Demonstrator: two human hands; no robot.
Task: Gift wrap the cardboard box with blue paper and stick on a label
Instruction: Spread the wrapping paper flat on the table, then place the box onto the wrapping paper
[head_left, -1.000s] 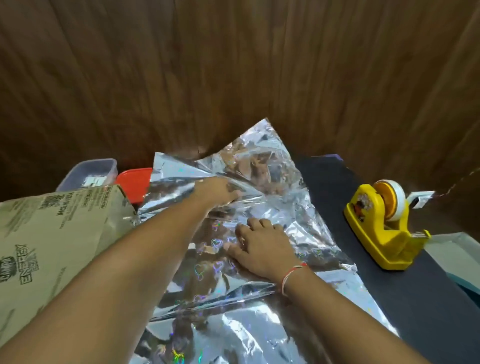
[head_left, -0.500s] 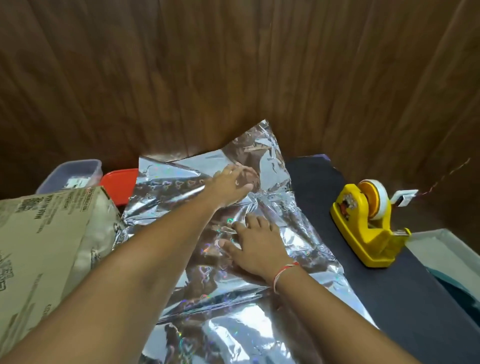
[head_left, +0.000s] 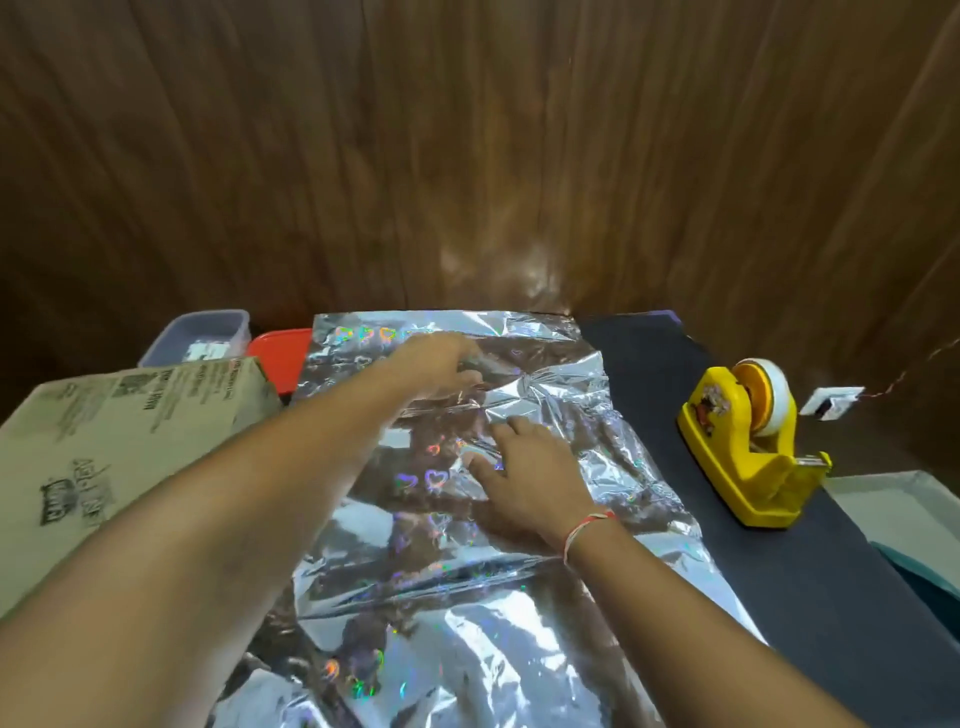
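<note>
Hands (head_left: 441, 364) (head_left: 524, 467), two; one foil sheet (head_left: 550, 415), seemingly.

Grey tub (head_left: 200, 338); red lid (head_left: 280, 358); wood wall (head_left: 467, 156)

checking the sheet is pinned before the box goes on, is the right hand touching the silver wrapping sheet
Touching. The head view shows the right hand lying palm down on the silver wrapping sheet, fingers spread flat on it with no gap.

Both forearms are bare; no sleeves are seen. A thin thread band (head_left: 586, 530) of red and white strands is worn around the right wrist. No rings are seen on the visible fingers (head_left: 511, 423).
</note>
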